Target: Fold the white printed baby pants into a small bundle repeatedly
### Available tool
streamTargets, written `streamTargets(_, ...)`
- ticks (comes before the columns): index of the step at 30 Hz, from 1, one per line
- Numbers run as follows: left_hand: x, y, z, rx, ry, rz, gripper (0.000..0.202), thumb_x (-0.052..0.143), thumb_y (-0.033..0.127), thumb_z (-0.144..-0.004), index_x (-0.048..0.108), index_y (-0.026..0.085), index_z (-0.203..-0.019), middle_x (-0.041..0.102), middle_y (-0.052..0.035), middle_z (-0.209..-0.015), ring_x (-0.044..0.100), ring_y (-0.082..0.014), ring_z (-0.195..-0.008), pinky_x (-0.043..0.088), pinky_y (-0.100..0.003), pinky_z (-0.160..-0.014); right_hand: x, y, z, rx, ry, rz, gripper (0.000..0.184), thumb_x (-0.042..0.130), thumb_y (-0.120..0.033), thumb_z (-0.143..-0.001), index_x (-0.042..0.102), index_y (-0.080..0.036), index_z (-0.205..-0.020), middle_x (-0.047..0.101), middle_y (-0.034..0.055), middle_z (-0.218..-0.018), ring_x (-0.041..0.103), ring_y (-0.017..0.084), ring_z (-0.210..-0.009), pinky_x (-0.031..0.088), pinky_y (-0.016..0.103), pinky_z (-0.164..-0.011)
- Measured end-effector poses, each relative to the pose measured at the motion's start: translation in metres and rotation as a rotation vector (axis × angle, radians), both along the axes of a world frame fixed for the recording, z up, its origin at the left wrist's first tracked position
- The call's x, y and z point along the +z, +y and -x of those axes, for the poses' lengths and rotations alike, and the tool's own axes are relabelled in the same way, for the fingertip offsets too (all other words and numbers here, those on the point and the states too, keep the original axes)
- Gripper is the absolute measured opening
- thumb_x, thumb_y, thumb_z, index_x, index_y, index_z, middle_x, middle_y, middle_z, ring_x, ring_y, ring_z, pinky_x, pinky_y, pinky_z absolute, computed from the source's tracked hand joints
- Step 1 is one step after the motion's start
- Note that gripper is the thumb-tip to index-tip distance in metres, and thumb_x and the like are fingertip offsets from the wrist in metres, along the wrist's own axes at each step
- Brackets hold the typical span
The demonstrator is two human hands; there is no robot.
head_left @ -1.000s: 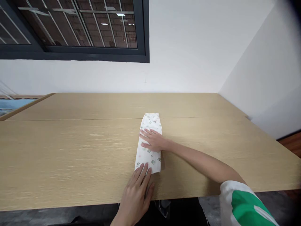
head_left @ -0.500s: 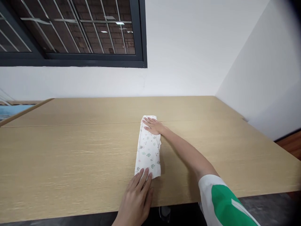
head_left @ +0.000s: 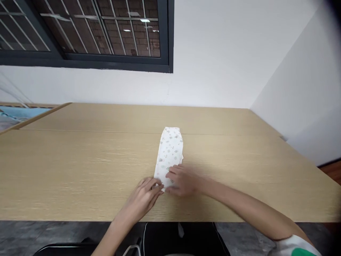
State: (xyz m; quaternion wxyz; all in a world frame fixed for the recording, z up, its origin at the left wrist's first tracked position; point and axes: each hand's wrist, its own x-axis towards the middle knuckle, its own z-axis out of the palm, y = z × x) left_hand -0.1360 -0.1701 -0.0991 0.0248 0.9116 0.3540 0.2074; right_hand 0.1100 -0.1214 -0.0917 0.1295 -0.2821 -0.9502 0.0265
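A white folded cloth [head_left: 170,149] with small green, pink and grey prints lies lengthwise on the wooden table. My left hand [head_left: 142,199] is at its near left corner, with thumb and fingers pinched together on the edge. Over the near right part of the cloth is my right hand [head_left: 183,179], smeared by motion. Its fingers are bent towards my left hand, and I cannot tell whether they grip the fabric. The near end of the cloth is partly hidden by both hands.
The pale wooden table [head_left: 80,160] has a seam running across it and a raised edge at the far left. Behind it stands a white wall [head_left: 213,71] with a dark-framed barred window [head_left: 112,60]. A black chair part [head_left: 66,249] shows below the front edge.
My right hand has moved from the far end of the cloth to its near end. My left hand, flat before, now pinches the near left corner. The view has shifted slightly.
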Motion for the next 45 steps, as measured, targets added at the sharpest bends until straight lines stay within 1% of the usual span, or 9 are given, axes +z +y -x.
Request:
streamTargets(2, -0.005, 0.003, -0.002, -0.008, 0.04, -0.019, 0.025, 0.05, 0.016, -0.102, 0.068, 0.023, -0.118, 0.068, -0.0071, -0.11, 0.065, -0.0222, -0.1, 0.053, -0.04, -0.089, -0.004, -0.018, -0.001, -0.003, -0.06, -0.074, 0.039, 0.056, -0.052, -0.1, 0.066, -0.014, -0.103, 0.066, 0.0119, -0.097, 0.059, 0.026, -0.087, 0.049, 0.04, -0.079)
streamTargets(7, -0.009, 0.008, -0.012, 0.051, 0.125, -0.071, 0.027, 0.041, 0.012, -0.103, 0.062, 0.017, -0.118, 0.066, -0.0112, -0.118, 0.063, -0.0261, -0.107, 0.05, -0.043, -0.093, -0.003, -0.04, 0.007, -0.012, -0.15, -0.284, 0.028, 0.038, -0.007, -0.102, 0.065, -0.012, -0.105, 0.068, 0.0109, -0.088, 0.059, 0.023, -0.076, 0.046, 0.036, -0.065)
streamTargets(11, 0.021, -0.003, -0.014, 0.001, 0.067, 0.106, 0.02, 0.042, 0.019, -0.105, 0.062, 0.02, -0.106, 0.067, -0.0066, -0.105, 0.063, -0.0214, -0.093, 0.053, -0.037, -0.085, 0.013, -0.062, 0.009, 0.005, -0.127, -0.265, 0.025, 0.044, -0.002, -0.095, 0.065, -0.014, -0.098, 0.066, 0.0083, -0.081, 0.057, 0.021, -0.068, 0.045, 0.036, -0.061)
streamTargets(15, 0.045, -0.022, -0.001, 0.04, -0.131, 0.234, 0.023, 0.046, 0.023, -0.105, 0.058, 0.028, -0.124, 0.063, -0.0062, -0.123, 0.062, -0.0209, -0.114, 0.055, -0.034, -0.095, 0.042, -0.064, 0.001, -0.054, 0.027, -0.147, 0.019, 0.047, -0.008, -0.096, 0.062, -0.019, -0.097, 0.065, 0.0073, -0.082, 0.059, 0.023, -0.073, 0.048, 0.037, -0.069)
streamTargets(22, 0.047, -0.005, -0.006, 0.223, -0.357, 0.038, 0.028, 0.051, 0.027, -0.103, 0.053, 0.026, -0.131, 0.06, -0.0082, -0.131, 0.059, -0.0225, -0.125, 0.052, -0.039, -0.105, 0.085, 0.046, -0.018, -0.274, 0.224, -0.051, 0.029, 0.037, -0.022, -0.107, 0.063, -0.016, -0.115, 0.07, 0.0134, -0.1, 0.064, 0.027, -0.094, 0.046, 0.041, -0.088)
streamTargets(27, 0.029, 0.034, -0.048, 0.172, -0.027, -0.033, 0.04, 0.046, 0.037, -0.104, 0.05, 0.018, -0.14, 0.06, -0.0161, -0.141, 0.058, -0.0302, -0.131, 0.051, -0.049, -0.107, 0.063, 0.133, -0.022, -0.431, 0.251, 0.062, 0.029, 0.039, -0.022, -0.108, 0.064, -0.016, -0.123, 0.072, 0.0134, -0.115, 0.064, 0.025, -0.108, 0.045, 0.035, -0.094)
streamTargets(32, -0.005, 0.065, -0.089, 0.259, 0.19, -0.099, 0.049, 0.049, 0.041, -0.101, 0.055, 0.005, -0.133, 0.059, -0.0303, -0.137, 0.058, -0.0409, -0.13, 0.05, -0.056, -0.101, 0.032, 0.168, -0.017, -0.545, 0.251, 0.093, 0.032, 0.04, -0.019, -0.107, 0.061, -0.012, -0.131, 0.069, 0.0154, -0.125, 0.061, 0.024, -0.119, 0.045, 0.035, -0.101)
streamTargets(39, -0.004, 0.08, -0.1, 0.205, 0.256, -0.075, 0.044, 0.048, 0.039, -0.1, 0.071, 0.005, -0.114, 0.072, -0.0282, -0.108, 0.07, -0.0412, -0.105, 0.055, -0.057, -0.088, 0.021, 0.116, 0.005, -0.055, 0.262, 0.113, 0.047, 0.037, -0.039, -0.11, 0.054, -0.014, -0.147, 0.052, 0.0122, -0.154, 0.036, 0.022, -0.15, 0.026, 0.041, -0.124)
streamTargets(45, -0.012, 0.087, -0.097, 0.061, 0.275, -0.096, 0.046, 0.057, 0.019, -0.091, 0.066, 0.023, -0.136, 0.067, -0.0146, -0.136, 0.06, -0.0394, -0.128, 0.048, -0.059, -0.106, 0.008, 0.083, 0.013, 0.172, 0.225, 0.455, 0.049, 0.026, -0.033, -0.113, 0.048, -0.017, -0.154, 0.044, 0.0081, -0.16, 0.038, 0.021, -0.149, 0.032, 0.038, -0.124)
